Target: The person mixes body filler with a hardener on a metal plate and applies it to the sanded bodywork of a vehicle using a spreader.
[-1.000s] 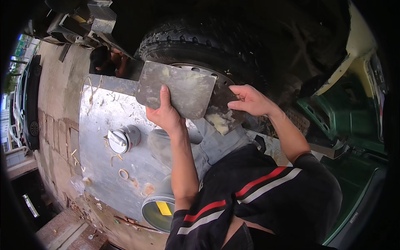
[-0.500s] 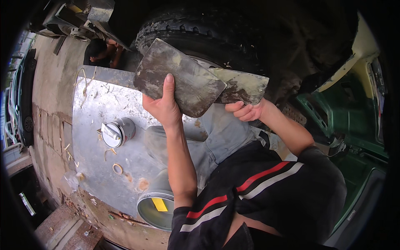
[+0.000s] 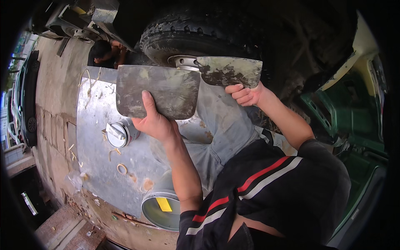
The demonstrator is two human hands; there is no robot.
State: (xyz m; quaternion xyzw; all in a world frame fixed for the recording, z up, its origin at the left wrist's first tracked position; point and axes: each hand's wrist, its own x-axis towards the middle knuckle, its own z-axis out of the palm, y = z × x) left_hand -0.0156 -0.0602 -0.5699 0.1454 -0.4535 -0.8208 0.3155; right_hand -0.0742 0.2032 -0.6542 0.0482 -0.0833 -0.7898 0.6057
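Note:
My left hand (image 3: 156,126) is closed on a large, dark, flat putty board (image 3: 177,91) with rounded corners and pale smears, its thumb lying across the face. In my right hand (image 3: 246,95) a smaller flat putty spreader (image 3: 239,71) is pinched by its lower edge, with pale yellowish residue over dark patches. The two pieces are side by side, the board's upper right corner close to the spreader's left end; whether they touch I cannot tell. Both are above my lap, in front of a large tyre (image 3: 179,39).
On a metal sheet (image 3: 100,154) at my left stand an open tin (image 3: 132,131) with a tube on top and a tape roll (image 3: 121,168). A bucket (image 3: 160,225) lies tipped nearby. Green vehicle panels (image 3: 358,125) are at right. A person (image 3: 102,52) crouches at the far left.
The putty board has turned from a steep tilt to nearly level and shifted left. The spreader has moved slightly up and left, and the wide overlap between the two is gone.

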